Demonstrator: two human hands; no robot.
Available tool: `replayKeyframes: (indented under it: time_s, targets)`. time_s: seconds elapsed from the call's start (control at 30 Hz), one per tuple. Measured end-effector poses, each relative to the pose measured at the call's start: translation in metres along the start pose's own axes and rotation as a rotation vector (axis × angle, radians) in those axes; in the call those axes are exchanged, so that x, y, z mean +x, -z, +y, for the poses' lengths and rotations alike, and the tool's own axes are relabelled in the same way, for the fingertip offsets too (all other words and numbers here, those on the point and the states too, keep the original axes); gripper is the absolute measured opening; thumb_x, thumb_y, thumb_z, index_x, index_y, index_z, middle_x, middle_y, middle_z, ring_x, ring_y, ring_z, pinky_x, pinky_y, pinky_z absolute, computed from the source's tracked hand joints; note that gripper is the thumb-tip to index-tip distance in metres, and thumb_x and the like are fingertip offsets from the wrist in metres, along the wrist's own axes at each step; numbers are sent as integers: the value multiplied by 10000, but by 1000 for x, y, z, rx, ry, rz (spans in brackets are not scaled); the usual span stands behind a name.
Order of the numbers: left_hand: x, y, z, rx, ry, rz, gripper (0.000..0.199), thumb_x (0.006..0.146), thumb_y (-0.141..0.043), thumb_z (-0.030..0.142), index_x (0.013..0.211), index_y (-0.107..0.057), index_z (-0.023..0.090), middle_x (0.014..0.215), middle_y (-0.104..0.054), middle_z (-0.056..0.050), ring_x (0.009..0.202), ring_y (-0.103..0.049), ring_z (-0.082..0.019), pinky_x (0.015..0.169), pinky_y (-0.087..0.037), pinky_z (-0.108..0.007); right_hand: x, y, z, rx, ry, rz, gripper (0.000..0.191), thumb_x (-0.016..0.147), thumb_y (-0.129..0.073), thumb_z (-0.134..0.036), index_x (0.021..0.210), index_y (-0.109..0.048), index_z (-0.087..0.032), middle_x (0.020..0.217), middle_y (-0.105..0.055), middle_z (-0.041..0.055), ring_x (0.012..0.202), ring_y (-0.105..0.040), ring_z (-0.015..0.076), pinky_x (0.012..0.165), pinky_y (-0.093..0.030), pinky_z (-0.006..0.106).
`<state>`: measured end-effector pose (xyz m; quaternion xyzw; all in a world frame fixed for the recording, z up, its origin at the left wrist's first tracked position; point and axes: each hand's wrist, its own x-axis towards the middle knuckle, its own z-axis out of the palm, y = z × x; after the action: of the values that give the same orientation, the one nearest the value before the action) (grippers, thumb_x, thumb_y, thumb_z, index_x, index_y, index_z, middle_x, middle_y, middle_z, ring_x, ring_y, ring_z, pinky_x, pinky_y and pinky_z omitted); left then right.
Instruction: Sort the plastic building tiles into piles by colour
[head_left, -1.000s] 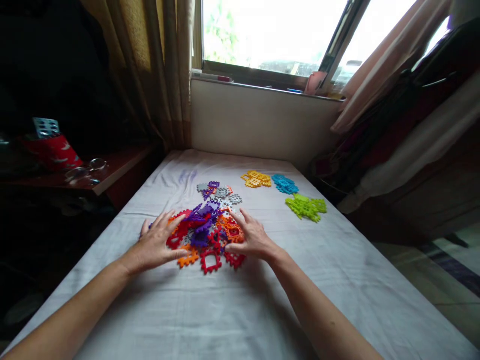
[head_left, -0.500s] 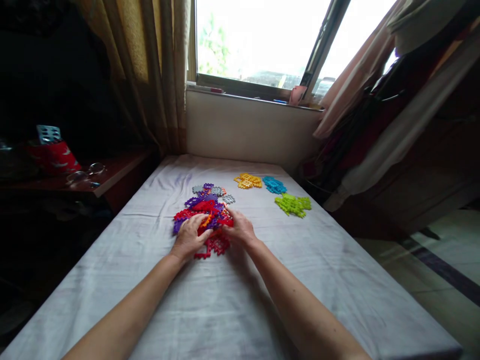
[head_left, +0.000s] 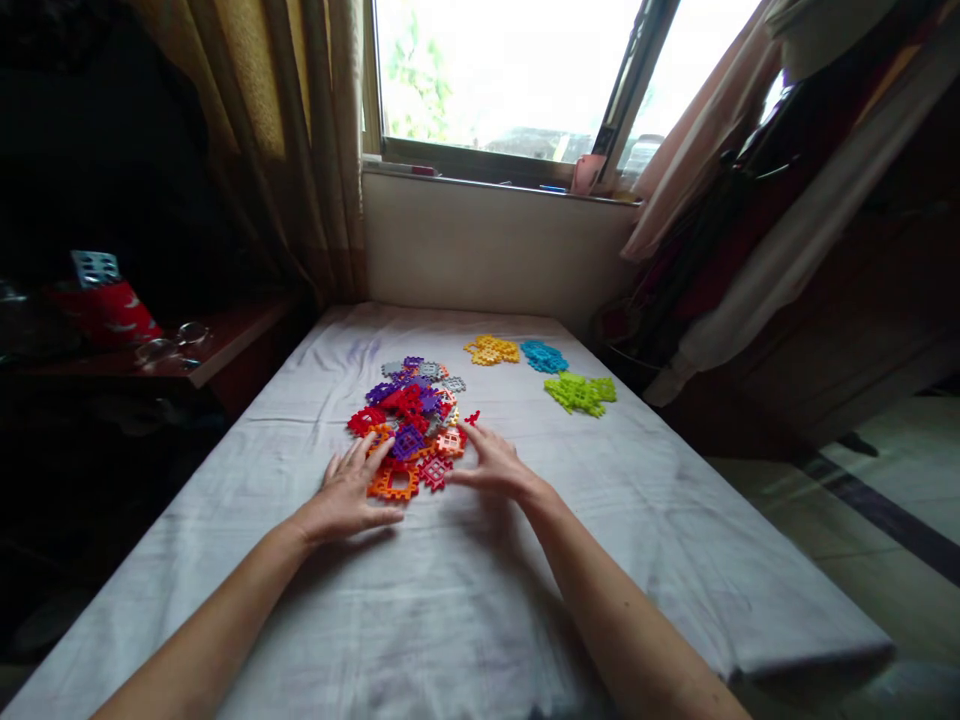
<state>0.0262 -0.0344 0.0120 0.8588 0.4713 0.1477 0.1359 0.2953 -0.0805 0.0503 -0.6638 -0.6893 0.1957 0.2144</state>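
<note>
A mixed heap of flat, notched plastic building pieces lies on the cloth-covered table (head_left: 450,600). In it I see a purple piece (head_left: 409,442), a red piece (head_left: 366,420), an orange square frame (head_left: 395,483) and grey pieces (head_left: 453,384). My left hand (head_left: 349,495) is at the heap's near left edge, fingers spread, fingertips by the orange pieces. On the right side my right hand (head_left: 491,465) is open, thumb and fingers apart, near a dark pink piece (head_left: 435,471). A small red piece (head_left: 472,417) lies just beyond its fingertips. Neither hand holds anything.
Separate piles of yellow (head_left: 492,349), blue (head_left: 544,356) and green pieces (head_left: 580,393) lie at the back right. On a side desk are glasses (head_left: 174,345) and a red container (head_left: 106,312). Hanging clothes (head_left: 720,290) border the right side, a curtain (head_left: 300,150) the left.
Both hands have drawn back from the heap and opened, the left one toward me and leftward. The heap's pieces have shifted, with orange and purple ones now exposed in front. The view has moved slightly.
</note>
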Motion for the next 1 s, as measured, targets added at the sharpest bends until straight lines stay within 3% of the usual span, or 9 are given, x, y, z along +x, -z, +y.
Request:
replayKeyframes:
  time_s: [0.07,0.2,0.3,0.4,0.57,0.77,0.9,1.0]
  targets:
    - [-4,-8,14,9,-59,22,1007,623,-755,602,1490,-372,263,1600,-261,-176,1465,-245,-389,1160,-239,-583,-16,-12,-12,-119,72,-31,926,630,-819,-505,1449,-445,-292,1451,-488,134,1372,-396,325,1110,-292,555]
    - [16,-11,33,-103,-49,197,705,795,-629,537,1398,-496,196,1518,-405,-177,1409,-383,-323,1141,-345,-474,-11,-33,-33,-97,104,96,558,814,-676,-356,1348,-554,-253,1286,-631,101,1169,-577,234,1009,-430,383]
    - [33,-2,28,-227,46,356,496,882,-503,483,1278,-591,197,1351,-588,-123,1271,-544,-260,1089,-424,-412,4,-33,-27,42,10,215,374,889,-567,-276,1260,-613,-281,1145,-708,34,941,-657,166,871,-492,291]
    - [33,6,12,-310,164,486,435,888,-464,443,1226,-624,222,1277,-646,-82,1165,-614,-233,994,-502,-370,9,-26,-4,94,-99,322,305,894,-539,-254,1171,-666,-260,1087,-729,23,874,-666,157,847,-501,289]
    - [14,9,-9,-330,326,522,419,848,-472,385,1200,-644,237,1181,-700,-65,946,-689,-219,890,-547,-365,-4,-23,17,113,-146,414,279,879,-517,-241,1086,-704,-229,1021,-735,33,834,-661,152,844,-506,288]
    - [6,12,-2,-313,293,559,391,855,-421,327,1149,-662,236,1204,-696,-56,1035,-668,-224,955,-521,-369,-2,-28,-7,48,8,401,289,864,-611,-328,1135,-679,-256,1079,-701,39,948,-646,169,888,-481,277]
    - [7,12,0,-342,300,549,404,851,-442,374,1149,-657,205,1185,-699,-85,1007,-677,-232,935,-539,-383,8,-29,-20,26,-12,369,199,884,-586,-290,1047,-696,-261,1024,-710,29,908,-644,164,860,-478,268]
    - [7,9,-2,-355,301,560,403,843,-463,400,1139,-659,208,1133,-714,-79,988,-683,-225,914,-552,-372,11,-25,-12,72,-35,407,188,891,-533,-270,946,-713,-259,949,-722,17,830,-645,151,816,-483,259]
